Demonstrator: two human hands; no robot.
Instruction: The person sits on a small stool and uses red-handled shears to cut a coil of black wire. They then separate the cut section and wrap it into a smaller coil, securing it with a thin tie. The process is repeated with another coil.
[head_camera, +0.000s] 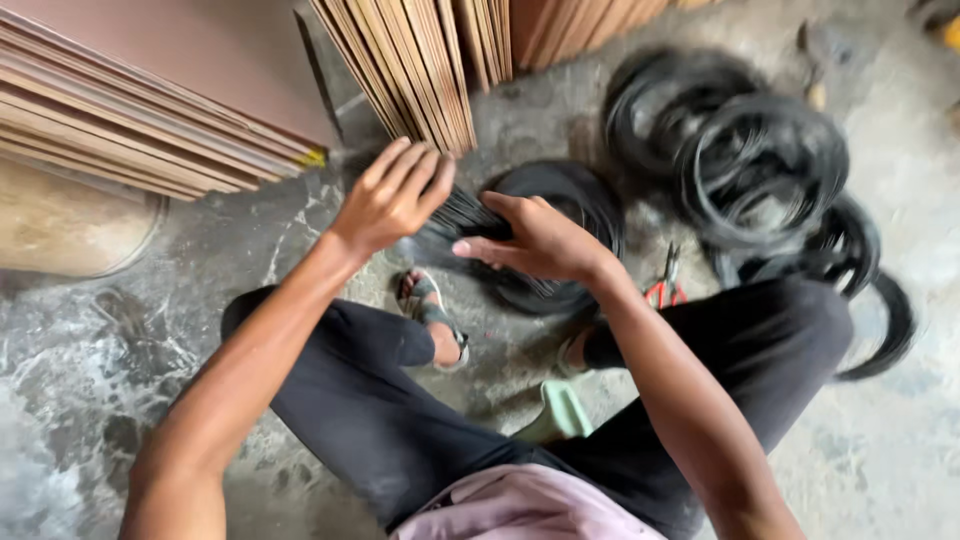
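Seen from above, squatting on a mottled grey concrete floor (90, 370). At frame centre, a bundle of thin black wires (470, 215), blurred, gripped between both hands. Left hand (392, 195) over the bundle's left end, fingers curled down around the strands, knuckles toward the upper left. Right hand (535, 240) clasping the bundle from the right, thumb stretched leftward beneath it, fingers wrapped over the top. Just behind the hands, a flat black wire coil (570, 205) lying on the floor. Further coils (760, 170) heaped in the upper right, overlapping, reaching down to the right knee. Red-handled cutters (668, 285) on the floor right of the right wrist, near the coil's edge. Stacked plywood sheets (140, 120) filling the upper left, more boards (420, 60) leaning at top centre, edges close above the left hand. Open floor only at lower left and far right. Sandalled foot (430, 315) below the hands.
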